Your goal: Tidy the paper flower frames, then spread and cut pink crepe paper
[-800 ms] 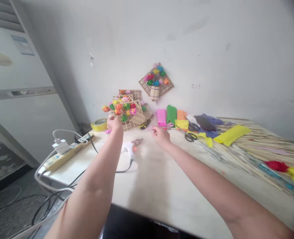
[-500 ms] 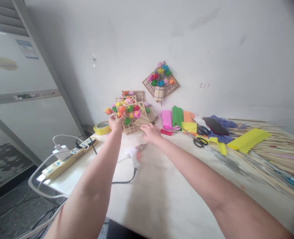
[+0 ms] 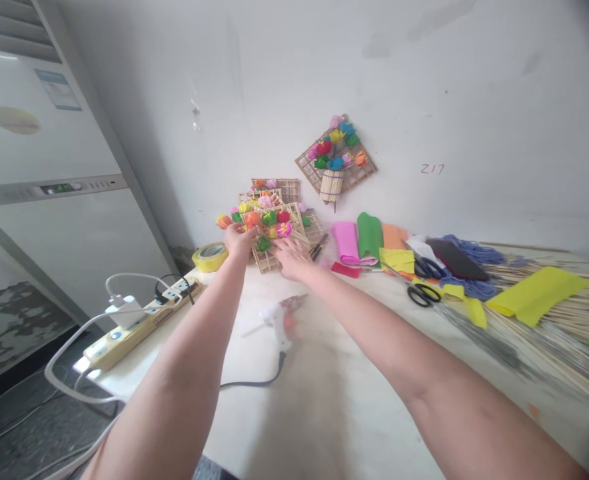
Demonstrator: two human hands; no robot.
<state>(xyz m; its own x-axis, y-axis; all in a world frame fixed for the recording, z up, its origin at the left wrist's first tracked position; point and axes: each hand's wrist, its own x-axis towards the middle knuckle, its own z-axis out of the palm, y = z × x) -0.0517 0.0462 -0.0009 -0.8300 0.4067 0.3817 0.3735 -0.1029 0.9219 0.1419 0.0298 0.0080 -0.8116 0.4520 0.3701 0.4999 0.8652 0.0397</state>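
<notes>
A square lattice panel of thin sticks [image 3: 265,261] carrying paper flowers in orange, green, red and pink leans at the back of the table. My left hand [image 3: 239,241] is at its left side, thumb and fingers closed around the edge near the flowers. My right hand [image 3: 293,259] lies with fingers stretched over the panel's lower right, covering most of its bundled-stick pot. More flower panels [image 3: 289,189] stand behind it. A white hot glue gun [image 3: 277,323] rests on the table in front of both hands.
A finished flower panel [image 3: 357,175] hangs on the wall. Yellow tape [image 3: 209,257] and a power strip [image 3: 129,340] are at left. Rolled crepe paper [image 3: 369,239], scissors [image 3: 423,295], a dark phone [image 3: 457,260], blue yarn and many thin sticks [image 3: 539,340] lie at right.
My right hand has shifted left across the panel's lower part, over the stick pot. My left hand keeps its place at the left edge. The whole view has turned slightly left.
</notes>
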